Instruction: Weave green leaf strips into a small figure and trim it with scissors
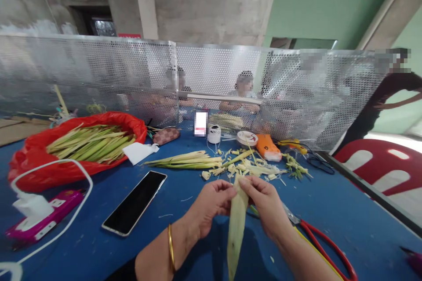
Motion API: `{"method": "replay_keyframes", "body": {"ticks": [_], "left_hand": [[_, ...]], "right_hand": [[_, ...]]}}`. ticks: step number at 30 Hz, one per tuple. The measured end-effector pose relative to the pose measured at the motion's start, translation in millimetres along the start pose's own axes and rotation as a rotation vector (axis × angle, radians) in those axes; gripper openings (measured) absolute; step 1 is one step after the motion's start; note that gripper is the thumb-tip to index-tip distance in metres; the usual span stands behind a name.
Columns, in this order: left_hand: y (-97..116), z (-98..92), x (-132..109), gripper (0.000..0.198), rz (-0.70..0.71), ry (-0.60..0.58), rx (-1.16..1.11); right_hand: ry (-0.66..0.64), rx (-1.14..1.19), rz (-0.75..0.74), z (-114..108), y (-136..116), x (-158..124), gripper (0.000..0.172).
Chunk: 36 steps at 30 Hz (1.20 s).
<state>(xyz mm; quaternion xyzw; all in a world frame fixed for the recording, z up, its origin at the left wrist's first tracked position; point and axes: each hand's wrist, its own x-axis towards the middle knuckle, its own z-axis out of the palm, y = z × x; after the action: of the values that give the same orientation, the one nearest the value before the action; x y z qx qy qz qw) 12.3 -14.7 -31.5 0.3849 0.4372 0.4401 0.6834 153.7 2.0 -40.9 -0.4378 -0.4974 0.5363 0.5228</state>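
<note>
Between my hands hangs a long pale green leaf, like a corn husk [236,228], its narrow tip pointing down toward me. My left hand [214,204] pinches its upper left edge between thumb and fingers. On the other edge, near the top, my right hand [262,199] grips it the same way. Just beyond the fingers lie scattered husk scraps [244,167] and a bundle of green-and-white husks [187,160]. Red-handled scissors [325,241] rest beside my right forearm, which partly covers them.
A red plastic bag [24,162] full of green leaves stands at left. Nearer are a phone [135,202] and a purple power strip [46,217] with a white cable. A thread spool [214,134], tape roll [247,138] and orange packet [268,147] stand before a perforated metal screen [214,70].
</note>
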Motion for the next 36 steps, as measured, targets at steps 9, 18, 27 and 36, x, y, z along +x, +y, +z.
{"method": "replay_keyframes", "body": {"ticks": [9, 18, 27, 36], "left_hand": [[-4.4, 2.4, 1.3, 0.028, 0.13, 0.18, 0.171], [-0.3, -4.3, -1.5, 0.023, -0.093, -0.114, 0.329], [8.1, -9.7, 1.8, 0.019, 0.047, 0.051, 0.282], [10.5, -15.1, 10.5, 0.024, 0.326, 0.555, 0.104]], "right_hand": [[-0.024, -0.042, 0.0, -5.1, -6.3, 1.3, 0.03], [0.252, 0.048, -0.092, -29.3, -10.3, 17.9, 0.029], [0.412, 0.098, -0.198, -45.1, -22.3, 20.3, 0.027], [0.615, -0.103, -0.425, -39.0, -17.1, 17.3, 0.02]]}}
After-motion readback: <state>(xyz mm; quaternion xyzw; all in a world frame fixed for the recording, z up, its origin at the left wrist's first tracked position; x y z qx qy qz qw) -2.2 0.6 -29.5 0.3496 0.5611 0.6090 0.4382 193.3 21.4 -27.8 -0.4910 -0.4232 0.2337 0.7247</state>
